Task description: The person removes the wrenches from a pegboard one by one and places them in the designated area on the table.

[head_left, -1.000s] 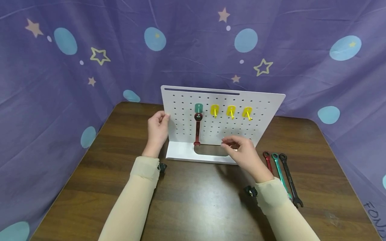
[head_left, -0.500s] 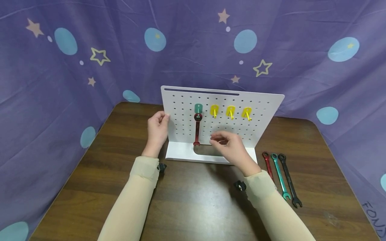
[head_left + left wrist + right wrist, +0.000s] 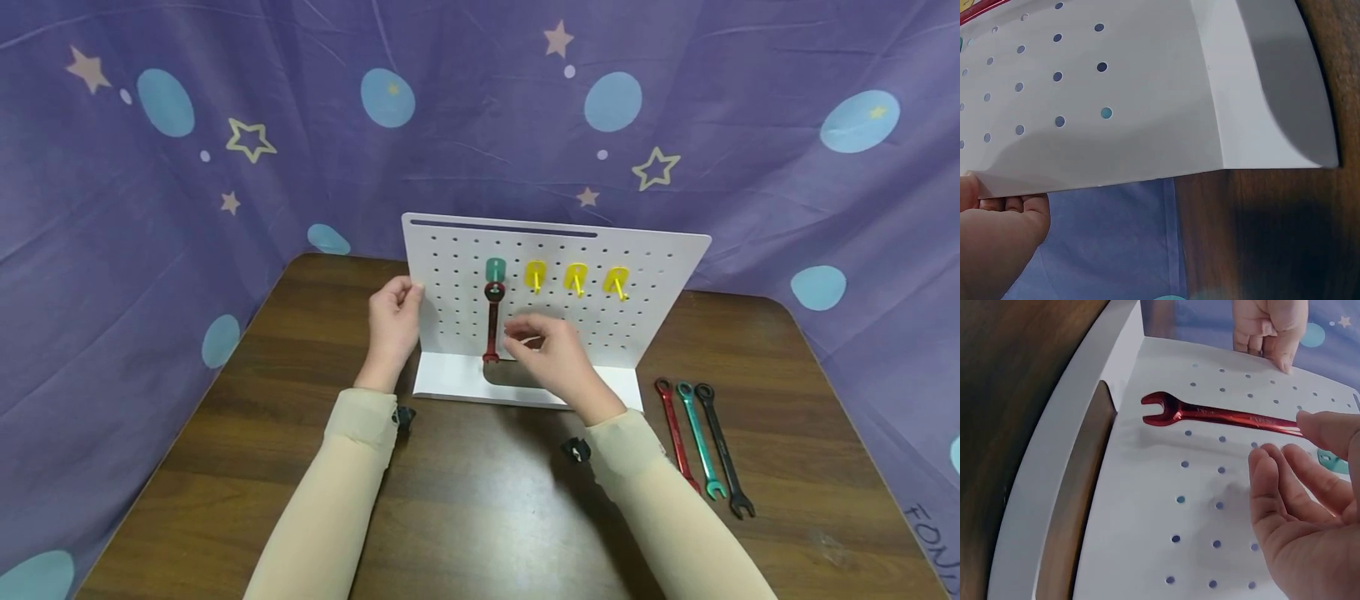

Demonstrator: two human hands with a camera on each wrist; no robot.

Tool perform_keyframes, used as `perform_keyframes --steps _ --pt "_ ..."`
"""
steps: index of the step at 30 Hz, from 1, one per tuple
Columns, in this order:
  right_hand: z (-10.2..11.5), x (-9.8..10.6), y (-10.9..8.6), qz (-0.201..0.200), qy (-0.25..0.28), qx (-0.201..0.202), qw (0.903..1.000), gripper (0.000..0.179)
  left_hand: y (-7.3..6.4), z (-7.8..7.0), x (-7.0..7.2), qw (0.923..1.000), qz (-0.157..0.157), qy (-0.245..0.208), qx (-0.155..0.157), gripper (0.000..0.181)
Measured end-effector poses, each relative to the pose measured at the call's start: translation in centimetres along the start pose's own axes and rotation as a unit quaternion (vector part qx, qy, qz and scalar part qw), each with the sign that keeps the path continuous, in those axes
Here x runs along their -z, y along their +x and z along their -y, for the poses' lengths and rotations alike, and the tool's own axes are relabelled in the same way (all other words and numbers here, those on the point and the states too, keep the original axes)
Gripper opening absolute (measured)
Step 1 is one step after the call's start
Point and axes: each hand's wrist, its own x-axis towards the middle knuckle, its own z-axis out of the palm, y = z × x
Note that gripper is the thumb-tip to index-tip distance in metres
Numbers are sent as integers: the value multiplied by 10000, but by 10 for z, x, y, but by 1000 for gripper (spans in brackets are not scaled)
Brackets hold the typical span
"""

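A white pegboard (image 3: 457,312) stands upright on its bent base. My left hand (image 3: 394,321) pinches the board's left edge between thumb and fingers, as the left wrist view shows from below. From the green hook (image 3: 496,269) hangs a dark red combination wrench (image 3: 492,329), open end down. Just right of this wrench is my right hand (image 3: 551,354), thumb and fingers parted around a gap. In the right wrist view, the thumb of the right hand (image 3: 1316,506) overlaps the shaft of the red wrench (image 3: 1229,417).
Yellow hooks (image 3: 576,279) line the board right of the green one. On the wooden table (image 3: 480,517), to the right, lie a red wrench (image 3: 675,433), a green wrench (image 3: 702,442) and a black wrench (image 3: 724,450). A purple curtain (image 3: 480,108) hangs close behind the board.
My right hand has moved left across the board's front, up to the hanging red wrench. The left hand keeps its place on the edge.
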Motion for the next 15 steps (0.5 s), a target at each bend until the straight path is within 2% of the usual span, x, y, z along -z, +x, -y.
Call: perform_keyframes --steps 9,15 --pt "-4 -12 7 72 198 -145 9997 29 0 0 -1 10000 -19 17 6 16" --pt "-3 -18 10 205 328 -145 9991 26 0 0 0 10000 -29 -4 23 15"
